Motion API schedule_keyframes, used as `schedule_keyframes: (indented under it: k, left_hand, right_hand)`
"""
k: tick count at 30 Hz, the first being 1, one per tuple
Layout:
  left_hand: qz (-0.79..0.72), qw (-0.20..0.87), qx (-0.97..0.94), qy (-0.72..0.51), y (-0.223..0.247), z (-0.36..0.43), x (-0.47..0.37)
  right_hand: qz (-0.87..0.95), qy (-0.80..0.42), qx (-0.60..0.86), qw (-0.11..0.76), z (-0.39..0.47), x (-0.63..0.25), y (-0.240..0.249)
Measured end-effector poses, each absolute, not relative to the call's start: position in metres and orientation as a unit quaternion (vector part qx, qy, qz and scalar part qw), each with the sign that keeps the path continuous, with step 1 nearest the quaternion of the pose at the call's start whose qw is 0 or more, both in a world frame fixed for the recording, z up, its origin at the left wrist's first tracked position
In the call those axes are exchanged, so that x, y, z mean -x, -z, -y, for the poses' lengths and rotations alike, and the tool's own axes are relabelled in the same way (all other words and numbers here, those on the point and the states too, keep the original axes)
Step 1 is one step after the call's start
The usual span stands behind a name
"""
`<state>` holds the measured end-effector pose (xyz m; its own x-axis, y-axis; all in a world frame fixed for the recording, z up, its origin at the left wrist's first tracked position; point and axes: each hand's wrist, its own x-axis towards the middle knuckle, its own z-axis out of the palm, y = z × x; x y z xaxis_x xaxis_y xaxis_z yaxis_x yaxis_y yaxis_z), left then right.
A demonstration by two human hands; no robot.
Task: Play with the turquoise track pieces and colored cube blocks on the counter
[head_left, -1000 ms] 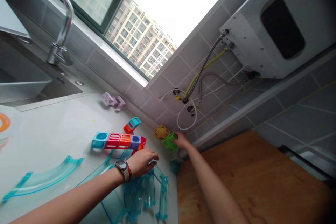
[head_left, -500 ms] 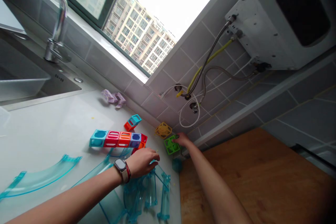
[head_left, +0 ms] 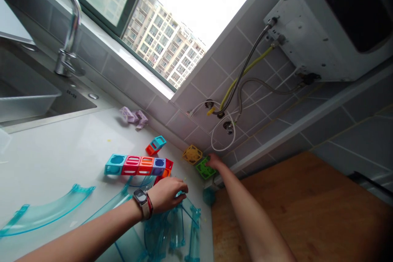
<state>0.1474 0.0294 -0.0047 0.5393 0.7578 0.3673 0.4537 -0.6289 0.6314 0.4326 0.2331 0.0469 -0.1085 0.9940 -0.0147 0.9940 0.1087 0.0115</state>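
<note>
My right hand [head_left: 215,162] reaches to the counter's back corner, its fingers closed on a green openwork cube block [head_left: 205,168]. Close beside that block stands a yellow cube block [head_left: 192,154]. Wearing a watch, my left hand [head_left: 169,193] is over a pile of clear teal track pieces [head_left: 176,227]. Its fingers are curled, and a bit of teal shows between thumb and forefinger; what they grip is hidden. Just behind the left hand lies a row of joined coloured cube blocks [head_left: 135,165], teal, red, orange and purple.
A small teal and orange block pair [head_left: 156,145] and a folded lilac piece [head_left: 134,117] lie toward the wall. A curved teal track [head_left: 50,208] rests at left. Sink [head_left: 82,108] and faucet [head_left: 73,28] stand beyond. A wooden board [head_left: 288,204] is at right. Hoses [head_left: 242,69] hang above.
The green block has tilted and shifted slightly to the right with my right hand. My left hand stays nearly where it was; the view has moved a little.
</note>
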Motion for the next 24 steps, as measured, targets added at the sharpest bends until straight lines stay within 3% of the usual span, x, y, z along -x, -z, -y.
schedule_keyframes:
  k: [6,24]
  left_hand:
    - [-0.363,0.225,-0.847,-0.317,0.008,-0.03,-0.149]
    - [-0.352,0.214,-0.86,-0.3,0.005,-0.03,-0.147]
  right_hand:
    - [-0.734,-0.023,-0.676,0.058,-0.233,-0.426,-0.037]
    - [-0.742,-0.046,-0.666,0.066,-0.232,-0.443,-0.033]
